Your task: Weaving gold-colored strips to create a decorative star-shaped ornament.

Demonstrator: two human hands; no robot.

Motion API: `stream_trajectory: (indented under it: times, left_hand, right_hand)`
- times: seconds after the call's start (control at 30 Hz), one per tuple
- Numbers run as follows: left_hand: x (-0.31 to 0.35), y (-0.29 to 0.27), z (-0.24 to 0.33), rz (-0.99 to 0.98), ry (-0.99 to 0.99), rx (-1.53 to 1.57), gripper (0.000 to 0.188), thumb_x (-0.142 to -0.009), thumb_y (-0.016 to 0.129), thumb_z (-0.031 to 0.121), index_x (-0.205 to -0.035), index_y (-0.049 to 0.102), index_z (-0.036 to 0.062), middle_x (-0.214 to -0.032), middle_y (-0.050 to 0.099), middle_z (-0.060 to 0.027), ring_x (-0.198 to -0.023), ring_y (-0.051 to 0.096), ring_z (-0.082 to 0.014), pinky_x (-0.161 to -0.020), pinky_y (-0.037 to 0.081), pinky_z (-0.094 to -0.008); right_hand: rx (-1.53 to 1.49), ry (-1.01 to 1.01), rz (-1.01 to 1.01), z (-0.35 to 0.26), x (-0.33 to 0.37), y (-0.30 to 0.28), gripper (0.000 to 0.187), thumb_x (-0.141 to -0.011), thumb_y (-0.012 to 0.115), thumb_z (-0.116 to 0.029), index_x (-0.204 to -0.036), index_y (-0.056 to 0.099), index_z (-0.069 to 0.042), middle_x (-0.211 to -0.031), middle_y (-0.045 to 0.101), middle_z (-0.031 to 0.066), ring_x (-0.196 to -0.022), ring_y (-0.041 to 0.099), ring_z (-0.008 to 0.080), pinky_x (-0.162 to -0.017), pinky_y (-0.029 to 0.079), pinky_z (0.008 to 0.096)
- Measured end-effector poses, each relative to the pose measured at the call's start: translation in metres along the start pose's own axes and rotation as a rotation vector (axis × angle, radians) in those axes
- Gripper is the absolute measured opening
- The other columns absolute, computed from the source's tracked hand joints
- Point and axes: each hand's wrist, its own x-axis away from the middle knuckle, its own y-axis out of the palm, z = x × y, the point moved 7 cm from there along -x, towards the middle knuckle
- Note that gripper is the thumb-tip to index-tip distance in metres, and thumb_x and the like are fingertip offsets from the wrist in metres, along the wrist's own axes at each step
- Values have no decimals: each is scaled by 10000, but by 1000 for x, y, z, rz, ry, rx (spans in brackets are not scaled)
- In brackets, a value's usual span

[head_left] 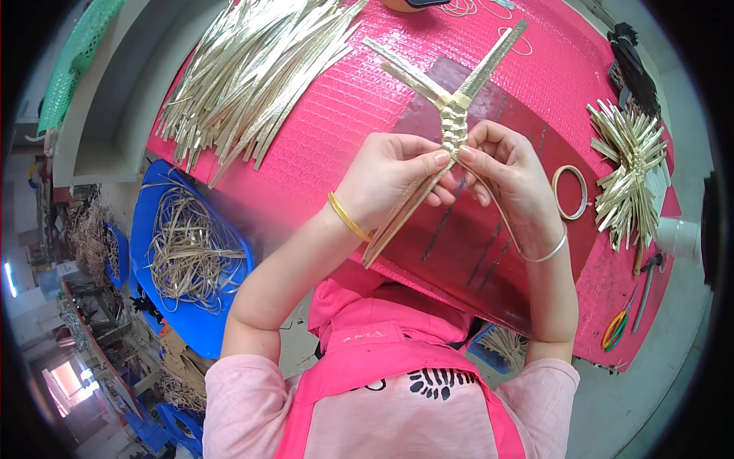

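Note:
Between my hands is a braid of flat gold strips [453, 126], its woven part short and upright, with loose strip ends spreading in a V at the far end. My left hand [409, 172] pinches the near end of the woven part, thumb on top. Thumb and fingers of my right hand [505, 164] close on the same spot from the other side, the two thumbs almost touching. More loose strips hang toward me below both hands. Underneath lies a dark red mat [489, 252] marked with dark lines.
A pile of gold strips [260, 69] covers the far left of the pink table [329, 145]. A tape roll [569, 191], a bundle of braided pieces [631, 172], scissors [615, 329] and a hammer [647, 287] lie right. Blue bin [149, 229] with strip scraps stands left.

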Motion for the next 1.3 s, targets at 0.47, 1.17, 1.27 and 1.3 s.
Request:
stream_trajectory:
  times: [0.47,1.17,1.27,1.3]
  left_hand:
    - [1,19,-29,-120,0,64,163,-782,539,77,-882,562,-51,-658,582,-94,-511,533,-109,-486,443,-186]
    - [24,23,-25,-340,62,127,145,-774,534,36,-877,572,-60,-774,575,-98,-539,560,-126,-440,435,-187]
    - [29,16,-20,-352,45,109,147,-771,539,37,-875,572,-60,-779,578,-101,-535,557,-124,-440,433,-185]
    - [31,12,-23,-324,20,113,146,-769,541,40,-871,573,-60,-778,579,-99,-532,554,-119,-443,432,-182]
  right_hand:
    - [-110,-223,506,-1,100,-103,162,-799,511,-134,-911,463,-27,-729,518,49,-696,542,180,-753,440,343]
    - [-735,-266,145,9,44,7,135,-768,450,12,-874,402,-58,-1012,478,149,-976,473,240,-842,390,366]
    - [-605,-302,232,18,39,5,123,-780,476,-14,-847,376,-39,-939,516,141,-850,545,228,-781,446,337]
    - [-608,-298,226,18,37,9,123,-780,476,-14,-847,376,-39,-939,516,141,-850,545,228,-781,446,337]
